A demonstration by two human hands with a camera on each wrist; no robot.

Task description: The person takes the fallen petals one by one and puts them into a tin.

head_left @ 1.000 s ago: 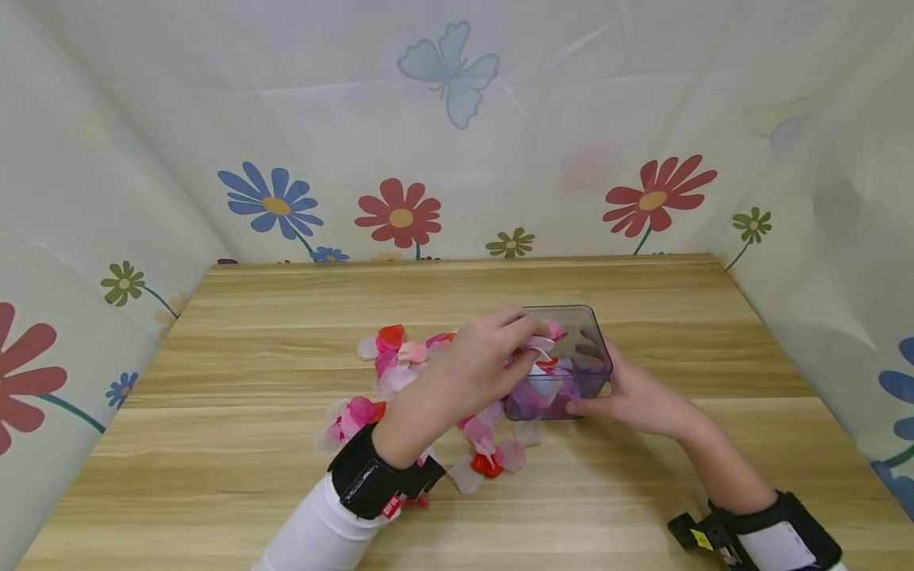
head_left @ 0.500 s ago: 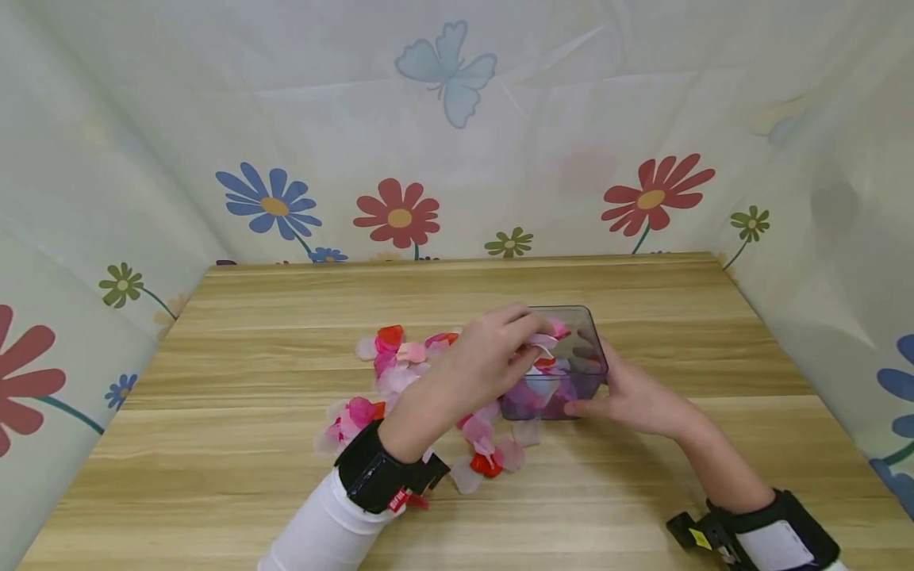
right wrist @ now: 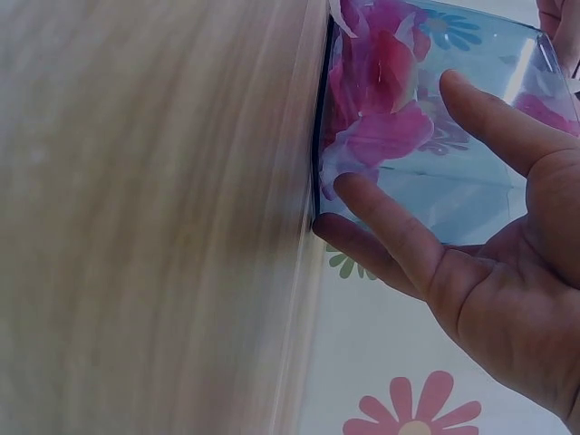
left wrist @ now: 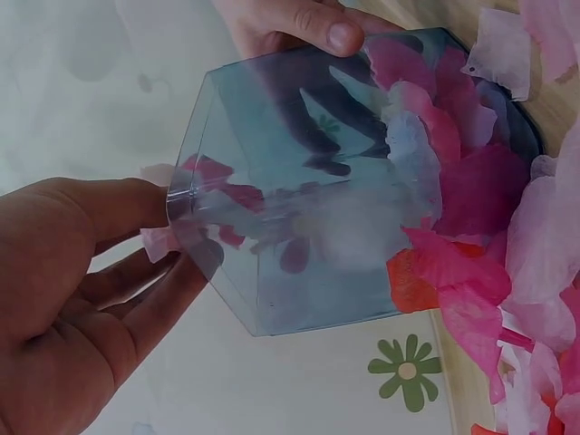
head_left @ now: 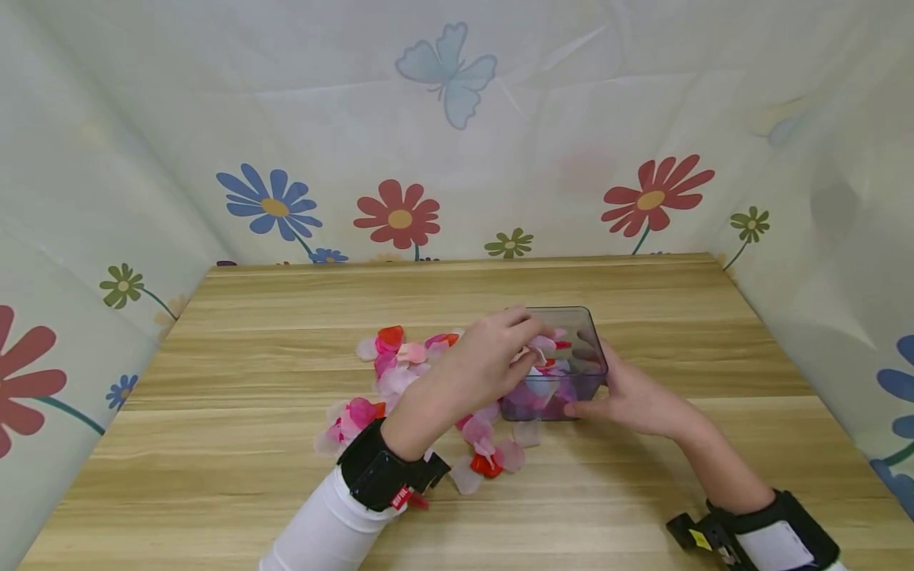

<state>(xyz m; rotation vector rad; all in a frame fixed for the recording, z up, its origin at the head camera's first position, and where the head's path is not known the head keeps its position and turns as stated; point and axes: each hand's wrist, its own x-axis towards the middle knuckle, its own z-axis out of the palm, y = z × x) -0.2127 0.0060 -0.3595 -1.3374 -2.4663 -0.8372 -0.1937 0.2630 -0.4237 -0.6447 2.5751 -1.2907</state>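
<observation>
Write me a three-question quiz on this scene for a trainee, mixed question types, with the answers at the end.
1. Multiple choice: Which hand grips the side of the see-through box? A: left. B: right. C: neither.
2. True or false: Every petal is inside the box.
3. Fill in the blank: The left hand pinches ____ at the box's open top.

Key:
1. B, the right hand.
2. False; loose petals lie on the table.
3. petals.

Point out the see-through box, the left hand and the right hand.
See-through box (left wrist: 304,304), left wrist view: a bare part of its wall.
Left hand (head_left: 483,357), head view: the back of it.
Right hand (head_left: 635,396), head view: its upper side.
</observation>
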